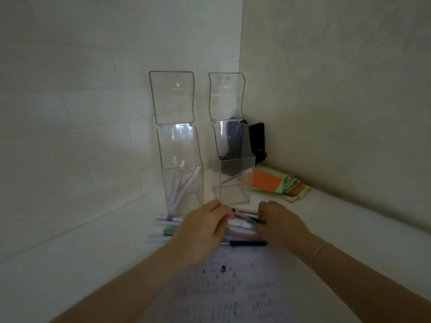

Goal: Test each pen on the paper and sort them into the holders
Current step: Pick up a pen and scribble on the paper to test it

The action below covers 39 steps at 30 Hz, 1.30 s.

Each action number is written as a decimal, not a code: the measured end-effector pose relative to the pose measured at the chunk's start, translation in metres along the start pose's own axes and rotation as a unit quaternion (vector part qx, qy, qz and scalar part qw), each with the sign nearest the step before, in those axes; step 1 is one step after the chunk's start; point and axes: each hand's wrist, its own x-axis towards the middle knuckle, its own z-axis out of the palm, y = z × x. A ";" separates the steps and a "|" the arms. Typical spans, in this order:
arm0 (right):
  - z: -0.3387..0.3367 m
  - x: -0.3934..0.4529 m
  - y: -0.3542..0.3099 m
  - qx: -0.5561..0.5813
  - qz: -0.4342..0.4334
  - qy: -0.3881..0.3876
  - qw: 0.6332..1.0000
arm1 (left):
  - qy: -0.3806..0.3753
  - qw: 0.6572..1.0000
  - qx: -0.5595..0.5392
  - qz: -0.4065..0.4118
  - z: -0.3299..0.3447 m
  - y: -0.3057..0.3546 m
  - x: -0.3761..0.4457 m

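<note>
Starting nearest: scribbled paper (pixel 233 287), then a pile of pens (pixel 235 227) lying beyond it. Left hand (pixel 200 231) and right hand (pixel 277 222) both pinch a thin pen (pixel 247 215) over the pile (blurred, grip detail unclear). Behind: left holder (pixel 183 183) with white pens, right holder (pixel 235 180) without any.

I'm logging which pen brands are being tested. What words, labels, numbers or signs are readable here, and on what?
No text can be read here.
Paper: rows of ink test marks, too blurred to read as words.
White pens in the left holder: small red labels, too small to read.
Loose pens under both hands: print illegible.
Black object behind the right holder: faint marking, unreadable.
</note>
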 end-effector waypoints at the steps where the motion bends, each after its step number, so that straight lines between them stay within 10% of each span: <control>1: 0.004 -0.002 0.000 -0.019 -0.007 0.012 1.000 | 0.002 1.000 -0.004 -0.013 0.005 -0.001 -0.008; 11: -0.019 -0.010 -0.013 0.112 0.010 0.113 0.987 | 0.049 0.997 -0.026 -0.049 0.015 0.023 -0.032; 18: -0.044 -0.045 -0.049 0.595 0.052 -0.058 0.800 | -0.019 0.975 -0.193 -0.110 0.004 0.049 -0.035; 34: -0.046 -0.062 -0.026 0.646 0.035 -0.216 0.731 | -0.093 0.944 -0.259 -0.183 -0.015 0.054 -0.019; 39: -0.037 -0.064 -0.014 0.682 0.076 -0.075 0.723 | -0.149 0.974 -0.098 -0.140 -0.007 0.051 -0.019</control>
